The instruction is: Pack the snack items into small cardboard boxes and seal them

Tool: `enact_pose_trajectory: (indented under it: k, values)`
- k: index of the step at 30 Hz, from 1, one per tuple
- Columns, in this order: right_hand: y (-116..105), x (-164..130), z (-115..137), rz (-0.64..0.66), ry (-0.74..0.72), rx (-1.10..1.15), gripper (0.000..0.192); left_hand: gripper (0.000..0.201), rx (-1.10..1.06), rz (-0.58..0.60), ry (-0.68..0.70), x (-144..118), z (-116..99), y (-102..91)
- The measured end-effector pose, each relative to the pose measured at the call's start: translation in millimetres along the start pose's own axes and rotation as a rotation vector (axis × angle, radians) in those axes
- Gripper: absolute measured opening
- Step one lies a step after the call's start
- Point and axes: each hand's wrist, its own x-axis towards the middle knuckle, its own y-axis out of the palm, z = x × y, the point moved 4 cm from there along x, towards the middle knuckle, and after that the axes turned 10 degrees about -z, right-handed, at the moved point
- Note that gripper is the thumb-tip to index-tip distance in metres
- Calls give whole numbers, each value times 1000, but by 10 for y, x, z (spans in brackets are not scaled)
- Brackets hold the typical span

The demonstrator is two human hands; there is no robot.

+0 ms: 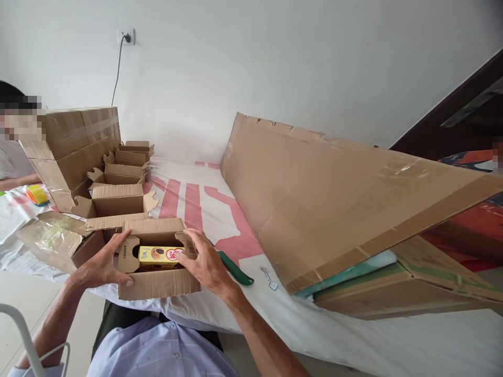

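Both your hands clasp the small cardboard box (157,262) at the surface's (353,335) near edge: left hand (102,266) with fingers wrapped on its left flap, right hand (205,264) pressing its right flap. Inside lies a yellow packet (162,254). Just right of the box rests a green-handled tool (234,269).

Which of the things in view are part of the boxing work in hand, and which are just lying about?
In hand:
- small open carton, gripped by left hand and right hand
- yellow packet inside it
- row of open cartons behind

Lying about:
- green-handled tool
- big flattened cardboard sheet
- large taped box
- yellow tape roll
- wall socket
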Motion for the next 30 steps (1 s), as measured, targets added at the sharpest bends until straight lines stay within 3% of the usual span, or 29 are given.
enact_pose_trajectory:
  k: [4,7,9,14,23,27,30]
  values:
    - [-224,33,-94,16,190,212,46,133,-13,8,-30,3,14,15]
    - [-344,33,-238,-71,191,183,46,133,-17,9,-46,12,2,26]
    - [-365,8,-336,-141,124,80,46,132,-16,4,-39,16,-9,28]
    - [-294,-59,-360,-228,-239,-215,48,130,-24,3,-20,3,-22,10]
    - [-284,-30,-33,19,-439,-253,35,128,-42,31,48,41,-137,107]
    - [-263,-4,64,217,-415,-343,23,128,-46,51,51,90,-125,164]
    - [-258,61,65,336,-370,-421,33,129,-50,55,30,105,-90,166]
